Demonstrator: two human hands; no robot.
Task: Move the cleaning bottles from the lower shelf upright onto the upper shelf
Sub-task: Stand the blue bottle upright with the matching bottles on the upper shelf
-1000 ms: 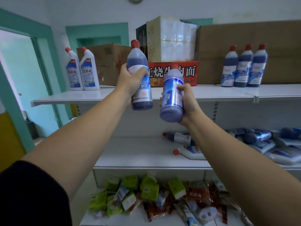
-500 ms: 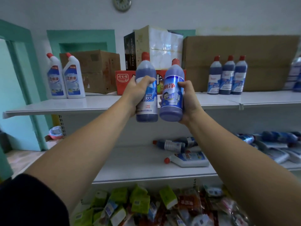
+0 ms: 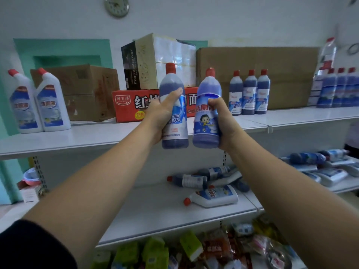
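My left hand [image 3: 161, 115] grips a dark blue cleaning bottle [image 3: 174, 111] with a red cap, held upright. Beside it my right hand [image 3: 225, 123] grips a lighter blue bottle [image 3: 206, 113] with a cartoon label, also upright. Both bottles hang side by side in the air in front of the upper shelf [image 3: 77, 136], their bases just below its front edge. On the lower shelf [image 3: 155, 210] lie several bottles on their sides, among them a white one [image 3: 213, 197] and a dark one [image 3: 188, 180].
On the upper shelf stand two white angled-neck bottles [image 3: 38, 103] at left, three blue bottles [image 3: 249, 94] right of centre and more at far right [image 3: 338, 90]. Cardboard boxes [image 3: 83, 92] and a red carton [image 3: 132, 105] line the back. Snack packets [image 3: 174, 253] fill the bottom shelf.
The right bottle has been turned from tilted towards me to upright. Both hands brought their bottles side by side, and my view shifted left and up.
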